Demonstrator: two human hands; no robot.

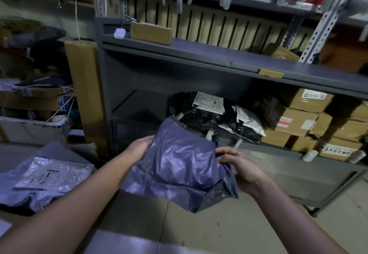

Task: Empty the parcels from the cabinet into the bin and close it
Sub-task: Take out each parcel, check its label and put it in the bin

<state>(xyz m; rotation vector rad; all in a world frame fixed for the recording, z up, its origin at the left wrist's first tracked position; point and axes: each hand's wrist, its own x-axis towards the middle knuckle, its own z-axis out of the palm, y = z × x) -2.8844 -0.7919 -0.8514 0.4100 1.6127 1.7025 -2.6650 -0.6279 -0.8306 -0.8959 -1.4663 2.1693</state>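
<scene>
A purple-grey plastic parcel (179,166) is held up in front of the grey cabinet (199,54). The left hand (139,146) grips its left edge, and the right hand (237,166) pinches its right edge. More soft parcels (215,114) and cardboard boxes (298,122) sit on the lower shelf behind.

I see a grey cabinet (199,55) standing on the floor (219,226). On its top lie a flat box (151,32) and a white tag (119,33). Its lower shelf (139,104) holds black bags (207,116), with stacked cartons (298,120) at the cabinet's right end.
</scene>
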